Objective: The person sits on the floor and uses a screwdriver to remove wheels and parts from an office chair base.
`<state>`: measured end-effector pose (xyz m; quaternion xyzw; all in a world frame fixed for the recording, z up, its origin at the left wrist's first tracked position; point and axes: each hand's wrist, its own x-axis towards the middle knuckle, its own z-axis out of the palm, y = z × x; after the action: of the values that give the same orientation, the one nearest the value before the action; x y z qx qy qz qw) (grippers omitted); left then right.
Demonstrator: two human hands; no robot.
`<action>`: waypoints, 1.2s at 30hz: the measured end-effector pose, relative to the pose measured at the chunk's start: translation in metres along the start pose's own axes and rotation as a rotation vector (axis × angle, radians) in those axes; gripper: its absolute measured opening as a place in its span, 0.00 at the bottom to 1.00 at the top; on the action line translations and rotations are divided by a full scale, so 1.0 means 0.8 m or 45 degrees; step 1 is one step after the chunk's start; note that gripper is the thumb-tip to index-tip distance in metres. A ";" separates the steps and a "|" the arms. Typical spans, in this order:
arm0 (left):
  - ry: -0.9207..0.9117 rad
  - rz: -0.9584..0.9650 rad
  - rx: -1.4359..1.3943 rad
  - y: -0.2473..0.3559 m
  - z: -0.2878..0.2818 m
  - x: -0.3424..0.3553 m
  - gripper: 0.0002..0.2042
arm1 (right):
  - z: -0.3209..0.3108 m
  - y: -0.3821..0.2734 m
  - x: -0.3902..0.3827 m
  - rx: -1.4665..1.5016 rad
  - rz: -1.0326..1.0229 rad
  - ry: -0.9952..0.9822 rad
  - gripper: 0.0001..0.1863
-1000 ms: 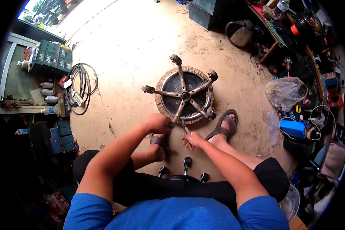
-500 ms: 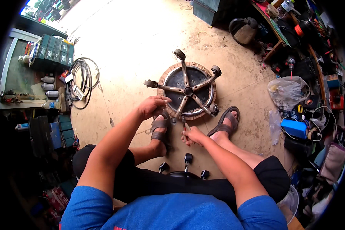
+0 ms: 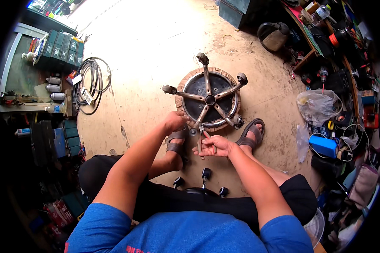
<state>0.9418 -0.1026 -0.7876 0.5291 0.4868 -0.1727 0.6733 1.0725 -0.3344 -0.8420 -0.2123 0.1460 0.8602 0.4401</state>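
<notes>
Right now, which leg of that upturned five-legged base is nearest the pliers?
The leg pointing down the picture, slightly left: its outer end is by the pliers in the right hand; the other four end farther away.

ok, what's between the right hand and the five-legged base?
The pliers, in the head view: they extend from the right hand toward the five-legged base. Whether they touch it isn't clear.

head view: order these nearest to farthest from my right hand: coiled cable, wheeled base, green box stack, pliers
1. Pliers: held in your right hand.
2. Wheeled base: on the floor, just ahead.
3. Coiled cable: on the floor, to the left.
4. Green box stack: far left, beyond the cable.
</notes>
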 end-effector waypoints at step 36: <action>-0.183 0.067 0.653 -0.006 0.016 0.007 0.19 | 0.063 -0.038 0.029 -0.876 -0.179 0.852 0.13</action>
<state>0.9467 -0.1142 -0.7958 0.6811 0.3642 -0.3099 0.5544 1.0732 -0.2792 -0.8115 -0.6200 -0.0280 0.7111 0.3303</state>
